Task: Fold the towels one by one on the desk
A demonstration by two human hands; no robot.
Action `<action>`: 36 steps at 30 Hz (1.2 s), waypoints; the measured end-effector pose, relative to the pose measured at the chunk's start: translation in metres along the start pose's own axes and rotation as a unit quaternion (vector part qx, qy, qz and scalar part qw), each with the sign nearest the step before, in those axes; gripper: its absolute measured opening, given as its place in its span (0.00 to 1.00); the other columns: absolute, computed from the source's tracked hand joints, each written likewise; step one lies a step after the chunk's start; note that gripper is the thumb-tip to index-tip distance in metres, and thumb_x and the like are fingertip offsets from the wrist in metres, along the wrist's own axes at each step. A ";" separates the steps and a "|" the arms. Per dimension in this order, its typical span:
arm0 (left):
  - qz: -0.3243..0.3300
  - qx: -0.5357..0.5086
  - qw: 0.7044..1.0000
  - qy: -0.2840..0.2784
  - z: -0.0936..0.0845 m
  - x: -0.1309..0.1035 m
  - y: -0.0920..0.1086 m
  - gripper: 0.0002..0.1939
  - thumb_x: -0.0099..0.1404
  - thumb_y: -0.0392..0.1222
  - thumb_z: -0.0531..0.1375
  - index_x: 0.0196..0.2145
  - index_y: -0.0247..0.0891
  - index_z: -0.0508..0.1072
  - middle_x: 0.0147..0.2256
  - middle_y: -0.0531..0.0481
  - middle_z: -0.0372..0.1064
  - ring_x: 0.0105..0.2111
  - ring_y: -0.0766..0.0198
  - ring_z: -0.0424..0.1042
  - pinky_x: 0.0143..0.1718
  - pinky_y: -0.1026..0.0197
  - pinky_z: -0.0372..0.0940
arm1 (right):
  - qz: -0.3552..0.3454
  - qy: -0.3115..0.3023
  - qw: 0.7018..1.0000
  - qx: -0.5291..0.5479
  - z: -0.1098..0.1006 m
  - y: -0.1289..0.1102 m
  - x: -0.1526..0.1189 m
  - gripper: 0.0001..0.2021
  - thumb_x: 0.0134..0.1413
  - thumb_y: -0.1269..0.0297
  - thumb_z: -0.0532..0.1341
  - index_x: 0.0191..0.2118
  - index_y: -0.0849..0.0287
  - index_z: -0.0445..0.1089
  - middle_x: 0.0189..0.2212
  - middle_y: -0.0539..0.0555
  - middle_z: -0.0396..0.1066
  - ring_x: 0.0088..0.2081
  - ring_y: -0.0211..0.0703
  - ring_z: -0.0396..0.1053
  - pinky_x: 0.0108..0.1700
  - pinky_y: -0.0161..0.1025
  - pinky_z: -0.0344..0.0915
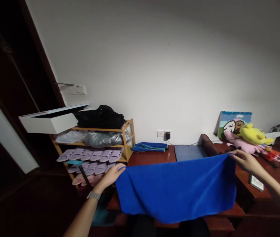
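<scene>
A blue towel (176,189) hangs stretched out between my two hands, its lower edge drooping loosely. My left hand (115,172) pinches its upper left corner, and a watch with a pale band circles that wrist. At the upper right corner, my right hand (245,160) grips the cloth between thumb and fingers. Behind the towel, a folded blue cloth with green edging (150,147) lies on the reddish wooden surface (154,159) near the wall. A flat grey-blue piece (189,152) lies to the right of it, partly hidden by the towel.
On the left stands a wooden shoe rack (128,144) with several slippers, a black bag (100,118) and a white box (61,123). Plush toys (253,135) and a picture (225,121) occupy the right. A black plug (167,135) sits in the wall socket, its cable running right.
</scene>
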State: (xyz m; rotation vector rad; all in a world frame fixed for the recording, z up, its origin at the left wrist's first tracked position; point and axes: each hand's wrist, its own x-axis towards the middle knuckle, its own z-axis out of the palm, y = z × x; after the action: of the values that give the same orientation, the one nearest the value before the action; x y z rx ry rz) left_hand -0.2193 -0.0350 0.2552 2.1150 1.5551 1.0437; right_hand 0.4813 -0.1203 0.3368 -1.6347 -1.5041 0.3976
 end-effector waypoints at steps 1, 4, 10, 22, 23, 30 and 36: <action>0.015 0.002 1.000 0.005 -0.001 0.016 0.003 0.23 0.62 0.63 0.58 0.36 0.42 0.81 0.39 0.46 0.83 0.41 0.51 0.81 0.46 0.54 0.74 | 0.027 0.013 0.999 0.029 0.007 0.001 0.007 0.27 0.39 0.37 0.66 0.37 0.56 0.74 0.24 0.52 0.75 0.22 0.45 0.70 0.24 0.42 0.68; 0.035 0.002 0.999 0.033 -0.011 0.058 0.010 0.23 0.65 0.62 0.56 0.40 0.42 0.81 0.43 0.45 0.82 0.46 0.51 0.79 0.53 0.52 0.71 | 0.073 0.055 0.987 0.131 0.022 -0.007 0.029 0.23 0.41 0.44 0.67 0.38 0.56 0.74 0.23 0.51 0.76 0.26 0.47 0.74 0.28 0.41 0.72; 0.052 0.027 0.990 0.129 -0.027 0.068 0.003 0.25 0.70 0.59 0.52 0.52 0.41 0.77 0.53 0.46 0.78 0.54 0.52 0.75 0.59 0.52 0.67 | 0.041 0.139 0.977 0.156 0.030 -0.007 0.028 0.22 0.44 0.45 0.66 0.41 0.56 0.75 0.35 0.55 0.80 0.37 0.48 0.78 0.42 0.42 0.74; 0.096 0.142 0.984 -0.050 0.125 -0.116 -0.119 0.29 0.66 0.34 0.48 0.59 0.54 0.73 0.58 0.61 0.74 0.55 0.65 0.75 0.58 0.61 0.69 | 0.125 0.049 0.991 -0.017 0.165 0.175 -0.120 0.21 0.38 0.40 0.58 0.31 0.50 0.78 0.35 0.53 0.82 0.41 0.56 0.79 0.43 0.44 0.73; 0.102 0.150 0.981 -0.062 0.133 -0.127 -0.126 0.31 0.65 0.32 0.48 0.60 0.56 0.72 0.58 0.62 0.73 0.56 0.65 0.74 0.59 0.60 0.69 | 0.125 0.039 0.991 -0.023 0.174 0.187 -0.132 0.21 0.38 0.41 0.58 0.30 0.49 0.77 0.35 0.53 0.82 0.41 0.58 0.79 0.43 0.44 0.73; 0.125 0.191 0.968 -0.106 0.132 -0.150 -0.146 0.29 0.70 0.35 0.49 0.65 0.60 0.65 0.64 0.62 0.64 0.61 0.61 0.68 0.61 0.57 0.66 | 0.100 0.013 0.994 -0.052 0.183 0.225 -0.173 0.17 0.43 0.44 0.55 0.31 0.45 0.75 0.38 0.53 0.82 0.46 0.61 0.78 0.49 0.49 0.73; 0.149 0.247 0.948 -0.136 0.115 -0.165 -0.141 0.33 0.72 0.35 0.46 0.70 0.62 0.50 0.68 0.61 0.56 0.66 0.59 0.61 0.66 0.50 0.60 | 0.062 -0.017 0.988 -0.144 0.176 0.234 -0.184 0.15 0.44 0.48 0.55 0.29 0.45 0.76 0.45 0.53 0.81 0.49 0.61 0.76 0.52 0.54 0.72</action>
State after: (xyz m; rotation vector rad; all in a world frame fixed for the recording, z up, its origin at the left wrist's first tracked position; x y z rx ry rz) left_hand -0.2578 -0.1174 0.0267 2.7582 1.5030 0.4263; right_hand 0.4650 -0.2039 0.0016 -1.9635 -1.5441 0.2867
